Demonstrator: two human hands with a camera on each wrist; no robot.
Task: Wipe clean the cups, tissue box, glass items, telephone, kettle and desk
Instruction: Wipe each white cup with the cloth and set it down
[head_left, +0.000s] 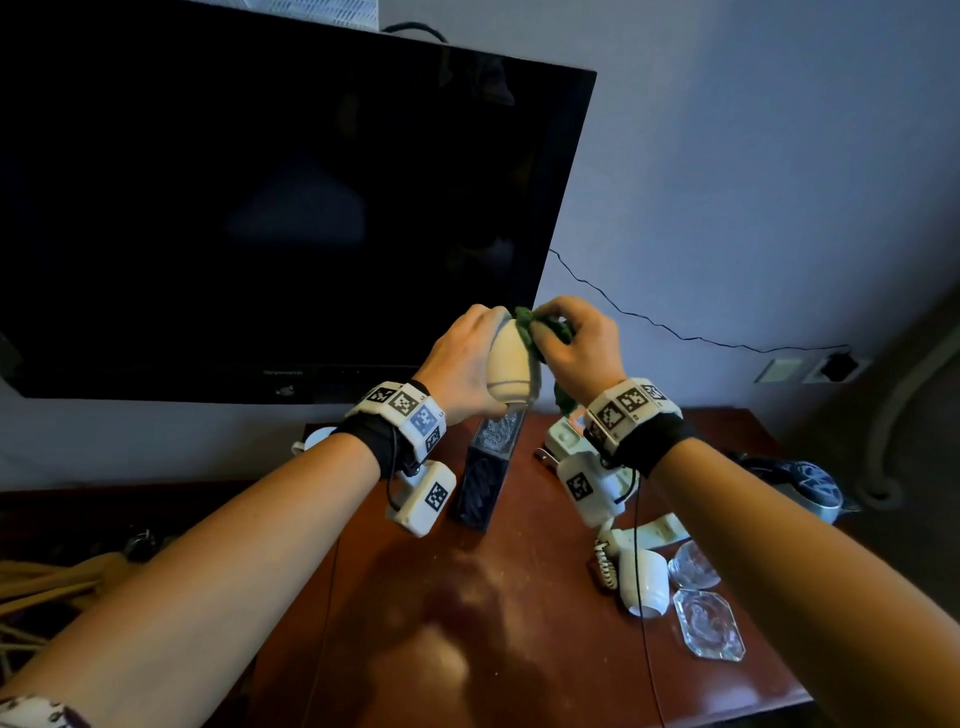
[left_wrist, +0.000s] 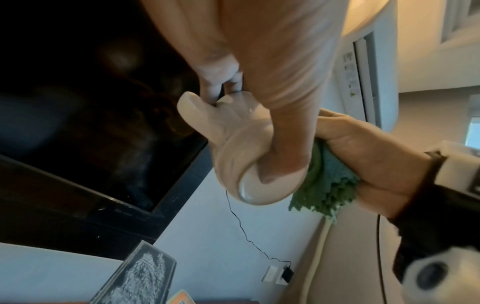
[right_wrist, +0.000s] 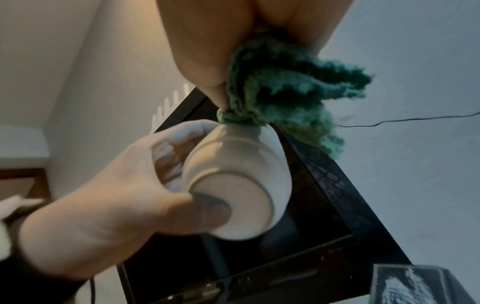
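Item: white cup (head_left: 511, 358), held aloft at frame centre in the head view, in front of the lower right corner of the dark television (head_left: 270, 208), well above the counter (head_left: 519, 649). Left hand (head_left: 462, 364) grips it, fingers curled round the side and thumb against the base ring, as the right wrist view shows.

Item: green cloth (head_left: 527, 325), bunched and pushed into the cup's mouth. Right hand (head_left: 582, 348) pinches it between thumb and curled fingers; a loose end hangs below the hand.

Item: reddish-brown counter, lower centre of the frame. On it:
- dark tissue box (head_left: 485, 478) with a patterned top, centre, below the hands.
- white telephone (head_left: 623, 499) with coiled cord, right of the box, partly hidden by the right wrist.
- second white cup (head_left: 644, 582), lying on its side, lower right.
- glass tumbler (head_left: 693, 564), just beside that cup.
- octagonal glass dish (head_left: 709, 623), near the counter's right edge.

Item: wall socket with black plug (head_left: 836, 366), right of frame; thin wire runs from it towards the television.
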